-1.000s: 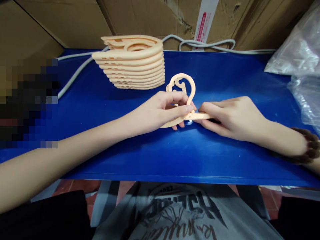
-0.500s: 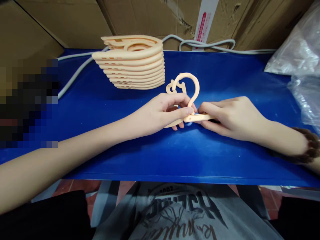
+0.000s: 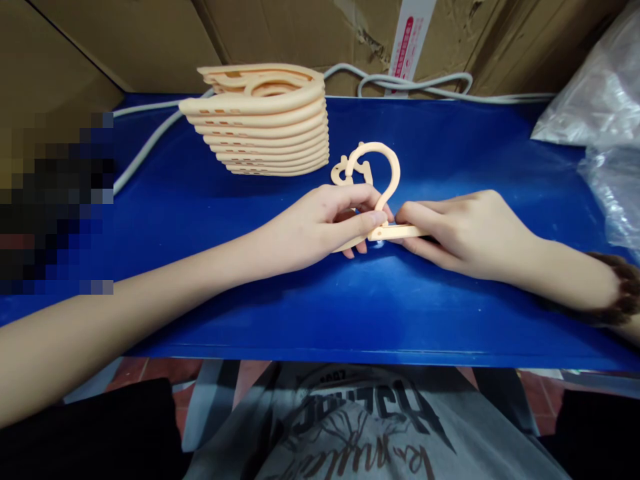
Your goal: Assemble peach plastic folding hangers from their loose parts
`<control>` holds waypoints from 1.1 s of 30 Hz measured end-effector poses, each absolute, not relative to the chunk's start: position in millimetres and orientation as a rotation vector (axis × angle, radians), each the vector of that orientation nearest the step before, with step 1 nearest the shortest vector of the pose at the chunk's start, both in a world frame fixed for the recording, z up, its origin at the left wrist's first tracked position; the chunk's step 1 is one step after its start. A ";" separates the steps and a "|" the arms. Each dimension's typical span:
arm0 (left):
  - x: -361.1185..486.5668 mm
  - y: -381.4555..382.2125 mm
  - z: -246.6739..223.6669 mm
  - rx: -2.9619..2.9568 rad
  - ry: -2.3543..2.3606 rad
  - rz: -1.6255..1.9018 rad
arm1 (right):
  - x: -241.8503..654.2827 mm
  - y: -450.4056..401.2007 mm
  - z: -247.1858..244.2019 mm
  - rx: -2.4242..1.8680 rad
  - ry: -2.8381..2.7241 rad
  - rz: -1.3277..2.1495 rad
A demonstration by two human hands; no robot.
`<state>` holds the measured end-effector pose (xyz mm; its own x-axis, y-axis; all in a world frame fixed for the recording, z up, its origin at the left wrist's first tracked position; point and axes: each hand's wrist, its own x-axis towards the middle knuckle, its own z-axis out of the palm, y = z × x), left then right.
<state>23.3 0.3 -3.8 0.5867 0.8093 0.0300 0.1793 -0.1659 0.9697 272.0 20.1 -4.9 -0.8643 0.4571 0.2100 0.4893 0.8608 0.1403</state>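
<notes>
A peach plastic hanger (image 3: 385, 175) lies on the blue table (image 3: 320, 307) at the middle, its hook standing up between my hands. My left hand (image 3: 325, 223) grips the hanger's left arm and the base of the hook. My right hand (image 3: 465, 230) pinches the hanger's right arm, which shows as a short flat bar (image 3: 400, 232) between the two hands. Most of the hanger's body is hidden under my fingers.
A stack of several matching peach hangers (image 3: 263, 123) stands at the back left. A grey cable (image 3: 410, 85) runs along the table's far edge before cardboard boxes (image 3: 300, 33). Clear plastic bags (image 3: 600, 127) lie at the right. A dark hair tie (image 3: 623, 293) circles my right wrist.
The hanger's hook has swung a little to the right and stands more upright. Both hands have stayed where they were.
</notes>
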 end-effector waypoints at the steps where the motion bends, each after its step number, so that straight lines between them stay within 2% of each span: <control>1: 23.4 0.2 -3.6 1.680 0.833 0.685 | 272.2 20.0 -5.3 -0.741 -2.865 -0.290; 33: 22.4 -4.5 1.0 1.823 0.854 0.629 | 273.3 22.9 -3.1 -0.804 -2.904 -0.040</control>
<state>22.4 -4.5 1.0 0.6173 0.7856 0.0425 0.2735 -0.2649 0.9247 273.3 22.9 -3.1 -0.8498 0.5106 0.1305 0.5140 0.8577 -0.0086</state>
